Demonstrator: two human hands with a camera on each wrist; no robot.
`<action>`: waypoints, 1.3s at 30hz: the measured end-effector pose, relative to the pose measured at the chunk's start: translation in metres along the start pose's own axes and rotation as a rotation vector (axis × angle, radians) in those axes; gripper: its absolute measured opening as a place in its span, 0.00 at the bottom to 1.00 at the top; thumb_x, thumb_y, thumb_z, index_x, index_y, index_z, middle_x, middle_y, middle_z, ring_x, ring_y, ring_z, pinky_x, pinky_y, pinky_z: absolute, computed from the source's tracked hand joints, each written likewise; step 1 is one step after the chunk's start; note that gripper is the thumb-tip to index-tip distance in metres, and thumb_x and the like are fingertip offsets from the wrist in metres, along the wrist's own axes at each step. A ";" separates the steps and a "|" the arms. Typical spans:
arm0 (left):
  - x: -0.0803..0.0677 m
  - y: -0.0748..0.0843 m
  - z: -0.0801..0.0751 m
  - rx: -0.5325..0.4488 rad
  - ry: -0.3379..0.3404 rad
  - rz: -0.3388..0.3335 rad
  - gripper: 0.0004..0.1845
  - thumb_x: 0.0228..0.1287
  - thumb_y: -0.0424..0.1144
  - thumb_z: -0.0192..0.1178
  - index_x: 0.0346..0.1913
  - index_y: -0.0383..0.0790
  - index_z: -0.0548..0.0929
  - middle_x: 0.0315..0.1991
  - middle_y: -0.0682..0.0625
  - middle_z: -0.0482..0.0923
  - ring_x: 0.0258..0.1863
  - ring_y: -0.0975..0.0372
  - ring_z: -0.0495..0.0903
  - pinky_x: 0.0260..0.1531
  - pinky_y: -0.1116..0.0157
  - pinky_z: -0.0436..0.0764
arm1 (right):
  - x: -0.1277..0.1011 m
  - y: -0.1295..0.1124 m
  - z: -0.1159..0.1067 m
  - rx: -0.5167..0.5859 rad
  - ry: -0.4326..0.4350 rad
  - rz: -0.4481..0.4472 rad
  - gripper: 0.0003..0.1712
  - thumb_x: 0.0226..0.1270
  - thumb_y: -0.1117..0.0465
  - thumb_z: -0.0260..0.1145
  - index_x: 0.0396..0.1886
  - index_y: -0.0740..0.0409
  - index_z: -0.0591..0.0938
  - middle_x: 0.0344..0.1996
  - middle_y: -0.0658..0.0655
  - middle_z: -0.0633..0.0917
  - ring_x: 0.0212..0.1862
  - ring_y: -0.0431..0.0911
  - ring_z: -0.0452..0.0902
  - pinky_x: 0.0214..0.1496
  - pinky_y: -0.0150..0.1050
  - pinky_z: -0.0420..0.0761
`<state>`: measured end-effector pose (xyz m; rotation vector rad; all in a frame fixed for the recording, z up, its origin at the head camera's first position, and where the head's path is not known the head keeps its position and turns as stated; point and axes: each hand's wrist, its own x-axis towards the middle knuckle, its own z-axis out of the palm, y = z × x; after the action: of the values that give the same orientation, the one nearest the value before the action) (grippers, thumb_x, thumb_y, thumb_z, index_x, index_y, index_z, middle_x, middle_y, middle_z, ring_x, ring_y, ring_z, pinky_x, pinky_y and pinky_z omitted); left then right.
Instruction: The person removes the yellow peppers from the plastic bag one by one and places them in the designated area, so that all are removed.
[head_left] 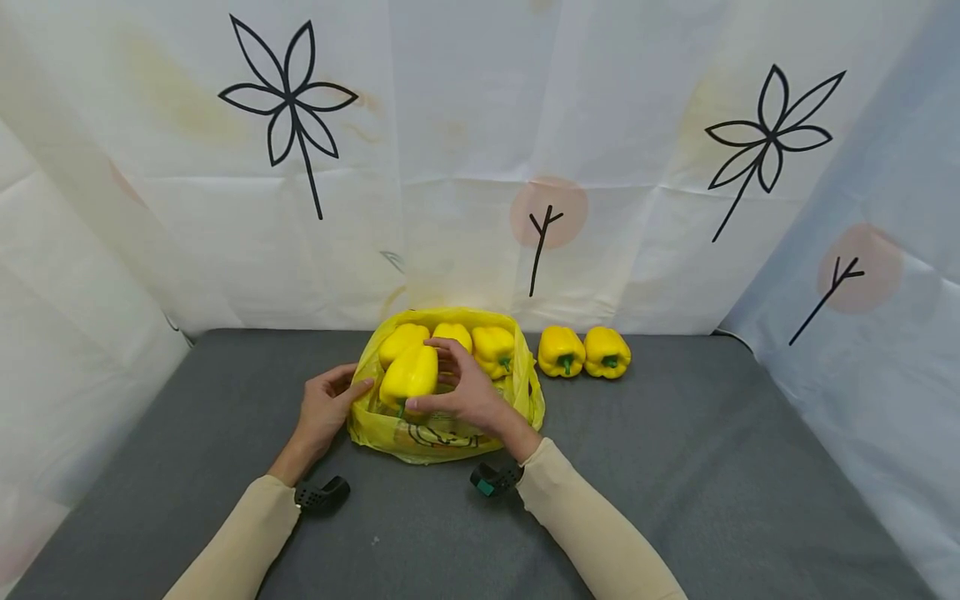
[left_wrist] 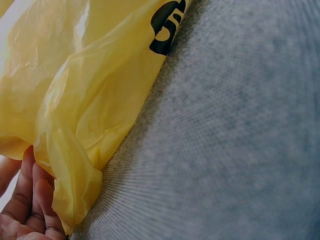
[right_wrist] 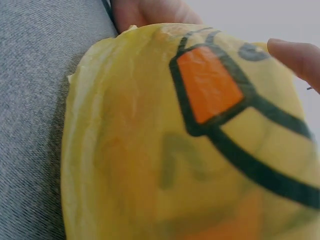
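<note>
A yellow plastic bag point(head_left: 375, 435) with a dark printed design stands open on the grey table, several yellow bell peppers inside. My right hand point(head_left: 472, 393) grips one bell pepper point(head_left: 410, 375) over the bag's mouth, thumb near its green stem and fingers around the far side. At the bag's left rim, my left hand point(head_left: 324, 408) pinches the plastic between thumb and fingers. The left wrist view has those fingers point(left_wrist: 22, 200) against the crinkled bag point(left_wrist: 110, 85). In the right wrist view the bag's printed side point(right_wrist: 125, 135) hides most of the right hand; its thumb point(right_wrist: 297, 57) shows.
Two more yellow bell peppers, one point(head_left: 561, 352) beside the other point(head_left: 607, 352), sit on the table right of the bag. A white patterned cloth point(head_left: 465, 242) hangs behind the grey table point(head_left: 675, 467) and along both sides. Each wrist wears a black strap.
</note>
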<state>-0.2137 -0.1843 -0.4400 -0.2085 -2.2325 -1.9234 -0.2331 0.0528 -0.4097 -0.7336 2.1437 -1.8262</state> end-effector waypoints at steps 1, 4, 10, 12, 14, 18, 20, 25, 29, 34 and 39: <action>0.000 0.000 0.000 0.000 0.000 0.001 0.19 0.62 0.33 0.61 0.54 0.25 0.77 0.44 0.36 0.78 0.35 0.65 0.78 0.32 0.73 0.78 | 0.000 0.000 -0.001 0.013 0.004 -0.001 0.48 0.50 0.54 0.75 0.70 0.46 0.60 0.60 0.49 0.68 0.60 0.45 0.68 0.60 0.42 0.69; 0.000 0.000 0.000 0.003 0.000 0.003 0.18 0.62 0.33 0.61 0.53 0.26 0.77 0.43 0.36 0.78 0.35 0.64 0.78 0.31 0.72 0.79 | 0.001 -0.002 -0.002 0.037 0.018 -0.009 0.49 0.50 0.55 0.75 0.70 0.48 0.60 0.60 0.49 0.69 0.58 0.45 0.69 0.59 0.43 0.70; 0.000 -0.001 0.000 0.013 0.001 0.004 0.19 0.63 0.34 0.61 0.53 0.26 0.77 0.43 0.37 0.78 0.35 0.64 0.79 0.31 0.72 0.79 | 0.001 -0.006 -0.006 0.072 0.031 -0.025 0.48 0.49 0.58 0.76 0.69 0.48 0.62 0.59 0.50 0.70 0.56 0.47 0.71 0.56 0.42 0.73; 0.000 -0.001 0.000 0.012 0.001 0.001 0.19 0.63 0.34 0.61 0.53 0.26 0.77 0.43 0.38 0.79 0.35 0.64 0.79 0.31 0.71 0.79 | 0.001 -0.008 -0.007 0.079 0.035 -0.034 0.48 0.49 0.58 0.76 0.69 0.48 0.62 0.59 0.50 0.70 0.56 0.47 0.72 0.56 0.43 0.73; 0.000 -0.001 0.000 0.010 0.000 -0.002 0.18 0.63 0.34 0.61 0.53 0.26 0.78 0.43 0.38 0.79 0.34 0.64 0.78 0.31 0.71 0.79 | 0.000 -0.010 -0.009 0.083 0.039 -0.044 0.47 0.49 0.59 0.76 0.69 0.48 0.62 0.59 0.51 0.70 0.56 0.47 0.72 0.57 0.43 0.73; 0.000 -0.001 0.001 0.007 -0.004 -0.001 0.18 0.63 0.33 0.61 0.53 0.26 0.77 0.43 0.36 0.78 0.34 0.64 0.78 0.31 0.71 0.79 | -0.001 -0.014 -0.012 0.084 0.043 -0.056 0.47 0.50 0.59 0.75 0.69 0.50 0.62 0.59 0.54 0.70 0.56 0.48 0.72 0.57 0.44 0.72; -0.001 -0.001 0.000 0.008 -0.007 0.000 0.18 0.63 0.33 0.61 0.53 0.26 0.77 0.43 0.35 0.78 0.34 0.64 0.78 0.30 0.71 0.79 | -0.002 -0.016 -0.014 0.084 0.043 -0.055 0.47 0.51 0.60 0.75 0.70 0.50 0.61 0.60 0.55 0.69 0.56 0.49 0.71 0.58 0.45 0.72; -0.001 -0.001 0.000 0.008 -0.008 -0.005 0.19 0.63 0.34 0.61 0.54 0.26 0.77 0.43 0.36 0.78 0.34 0.64 0.78 0.31 0.71 0.79 | -0.004 -0.024 -0.017 0.101 0.026 -0.057 0.46 0.54 0.65 0.72 0.70 0.52 0.60 0.61 0.57 0.68 0.58 0.50 0.70 0.58 0.45 0.71; -0.001 -0.001 0.000 0.002 -0.004 -0.013 0.19 0.63 0.34 0.61 0.54 0.26 0.77 0.43 0.37 0.78 0.35 0.64 0.79 0.32 0.71 0.79 | -0.010 -0.041 -0.018 0.112 0.012 -0.082 0.45 0.55 0.68 0.70 0.70 0.59 0.58 0.61 0.59 0.68 0.58 0.52 0.70 0.58 0.44 0.71; -0.001 0.000 -0.001 0.005 0.000 -0.019 0.19 0.62 0.35 0.62 0.54 0.27 0.77 0.42 0.42 0.79 0.35 0.65 0.78 0.32 0.72 0.79 | -0.010 -0.041 -0.022 0.133 0.010 -0.112 0.46 0.56 0.66 0.70 0.71 0.58 0.57 0.62 0.58 0.68 0.58 0.52 0.70 0.57 0.44 0.72; 0.000 0.000 -0.001 0.009 0.001 -0.025 0.19 0.62 0.35 0.62 0.54 0.27 0.77 0.41 0.45 0.79 0.34 0.66 0.78 0.32 0.72 0.79 | -0.007 -0.033 -0.028 0.164 0.010 -0.130 0.46 0.54 0.63 0.72 0.71 0.51 0.59 0.63 0.55 0.68 0.59 0.51 0.70 0.59 0.50 0.70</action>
<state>-0.2135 -0.1850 -0.4399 -0.1785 -2.2532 -1.9248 -0.2332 0.0766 -0.3731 -0.8433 1.9635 -2.0454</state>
